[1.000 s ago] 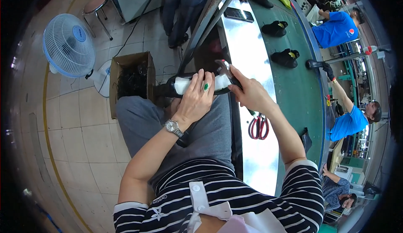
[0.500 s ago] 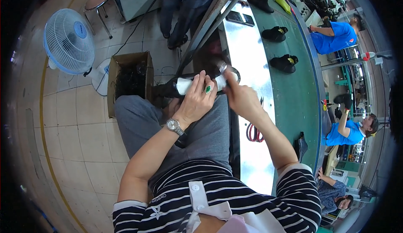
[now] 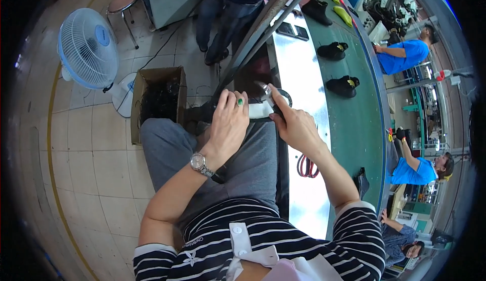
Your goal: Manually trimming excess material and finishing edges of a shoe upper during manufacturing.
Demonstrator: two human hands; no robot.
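Currently, work at the grey-trousered lap (image 3: 253, 154)

At its far edge I see a black, white-faced shoe (image 3: 259, 110); my left grip (image 3: 230, 124) drapes over it, hold unclear; my right grip (image 3: 297, 129) closes around a silver-headed hand tool (image 3: 265, 89).

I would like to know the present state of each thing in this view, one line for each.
Left hand: over the black shoe, grip unclear
Right hand: closed around the hammer
Hammer: raised or touching, unclear
Black shoe: white underside up, partly covered
Red-handled scissors: lying down, partly hidden; open or shut unclear
Cardboard box: open, holding tangled black material
Pedestal fan: standing; running or not, unclear
Round stool: upright
Yellow-marked shoes: upright
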